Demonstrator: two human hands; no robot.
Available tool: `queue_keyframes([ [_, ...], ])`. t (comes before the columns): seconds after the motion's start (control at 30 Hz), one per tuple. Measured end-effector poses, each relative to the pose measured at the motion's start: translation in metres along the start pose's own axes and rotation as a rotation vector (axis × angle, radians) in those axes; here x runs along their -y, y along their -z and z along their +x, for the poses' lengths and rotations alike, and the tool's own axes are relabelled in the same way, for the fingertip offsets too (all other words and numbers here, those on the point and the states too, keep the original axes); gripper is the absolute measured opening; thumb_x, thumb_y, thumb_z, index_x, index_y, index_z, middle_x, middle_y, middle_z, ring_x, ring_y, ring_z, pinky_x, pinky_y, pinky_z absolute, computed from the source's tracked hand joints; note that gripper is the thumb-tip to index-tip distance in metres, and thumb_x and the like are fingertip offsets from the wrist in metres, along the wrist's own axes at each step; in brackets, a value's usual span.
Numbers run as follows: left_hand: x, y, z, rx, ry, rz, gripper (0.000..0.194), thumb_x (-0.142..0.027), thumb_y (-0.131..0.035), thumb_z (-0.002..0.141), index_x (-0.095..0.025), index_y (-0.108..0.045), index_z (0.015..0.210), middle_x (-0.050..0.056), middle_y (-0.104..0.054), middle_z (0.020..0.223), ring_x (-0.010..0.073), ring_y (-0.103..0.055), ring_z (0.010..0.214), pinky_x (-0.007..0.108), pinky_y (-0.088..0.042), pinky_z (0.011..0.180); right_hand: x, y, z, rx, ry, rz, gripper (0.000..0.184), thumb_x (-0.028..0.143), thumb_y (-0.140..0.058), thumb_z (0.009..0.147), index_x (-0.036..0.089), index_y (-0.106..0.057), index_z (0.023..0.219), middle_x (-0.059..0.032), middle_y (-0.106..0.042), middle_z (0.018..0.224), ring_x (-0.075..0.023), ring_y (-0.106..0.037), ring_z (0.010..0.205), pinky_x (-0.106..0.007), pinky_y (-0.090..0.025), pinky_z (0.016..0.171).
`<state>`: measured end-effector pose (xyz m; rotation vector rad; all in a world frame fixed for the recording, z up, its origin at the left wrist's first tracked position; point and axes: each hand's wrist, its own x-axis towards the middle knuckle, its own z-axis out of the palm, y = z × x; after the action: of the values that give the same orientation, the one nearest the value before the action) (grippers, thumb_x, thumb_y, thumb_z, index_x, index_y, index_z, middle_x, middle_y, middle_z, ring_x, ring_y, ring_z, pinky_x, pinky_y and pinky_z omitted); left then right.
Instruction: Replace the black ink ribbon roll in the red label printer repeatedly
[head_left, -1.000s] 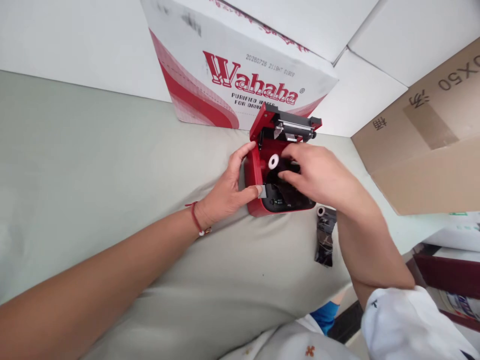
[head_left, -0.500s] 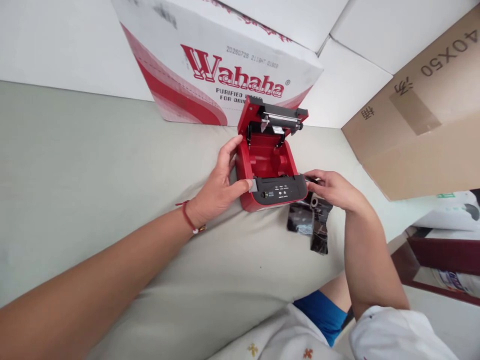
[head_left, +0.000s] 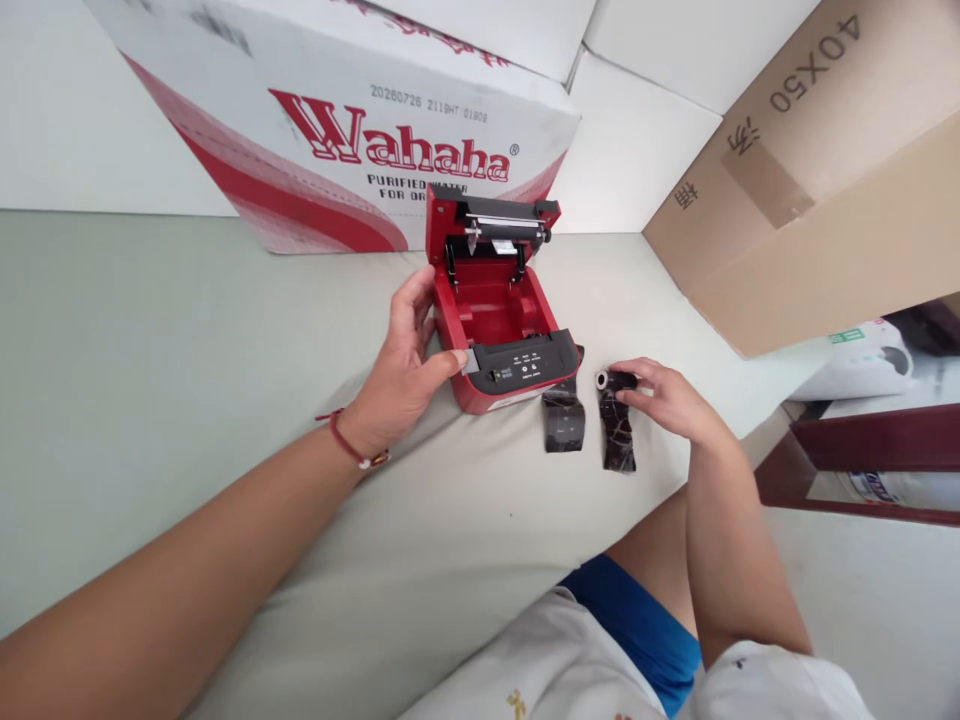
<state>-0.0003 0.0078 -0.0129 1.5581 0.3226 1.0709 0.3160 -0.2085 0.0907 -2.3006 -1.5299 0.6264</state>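
Note:
A red and black label printer point(head_left: 517, 365) stands on the pale surface with its lid point(head_left: 495, 222) raised and its red inside bare to view. My left hand point(head_left: 412, 355) grips the printer's left side, thumb on the grey tab at the front corner. To the right, my right hand point(head_left: 660, 395) pinches a small roll of black film point(head_left: 619, 380) with a pale core showing at its end. From the roll a creased black strip point(head_left: 619, 440) hangs down onto the surface. Another piece of black film point(head_left: 564, 425) lies by the printer's front right corner, partly hidden behind it.
Behind the printer stands a white and red Wahaha carton point(head_left: 337, 150), close to the raised lid. A brown cardboard box point(head_left: 810, 200) is at the right. The pale green-grey cloth point(head_left: 150, 400) has folds near me. A dark red shelf point(head_left: 877, 440) is at the far right.
My right hand has moved away from the printer's right side and now has the film roll with its strip. My left hand keeps its place on the printer. The view has shifted right.

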Motion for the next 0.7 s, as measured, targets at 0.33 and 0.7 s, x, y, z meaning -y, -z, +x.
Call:
queue_keyframes([
  [0.33,0.007,-0.001,0.006,-0.011,-0.056,0.041,0.089,-0.049,-0.077,0.098,-0.039,-0.028,0.172,0.009,-0.034,0.185,0.0345,-0.036,0.173,0.059,-0.043,0.140,0.077,0.079,-0.039,0.391,0.314,-0.082,0.037,0.050,-0.074,0.103,0.032,-0.081,0.134,-0.0083,-0.082,0.131,-0.0265,-0.077,0.118,-0.042,-0.061,0.103],
  [0.7,0.003,-0.003,0.006,-0.015,-0.045,0.016,0.094,-0.060,-0.080,0.096,-0.039,-0.029,0.172,0.008,-0.033,0.186,0.0352,-0.035,0.173,0.056,-0.040,0.141,0.173,0.035,0.043,0.017,0.421,-0.171,0.041,0.032,-0.072,0.094,0.028,-0.082,0.134,-0.0036,-0.084,0.121,-0.0184,-0.068,0.076,-0.037,-0.059,0.075],
])
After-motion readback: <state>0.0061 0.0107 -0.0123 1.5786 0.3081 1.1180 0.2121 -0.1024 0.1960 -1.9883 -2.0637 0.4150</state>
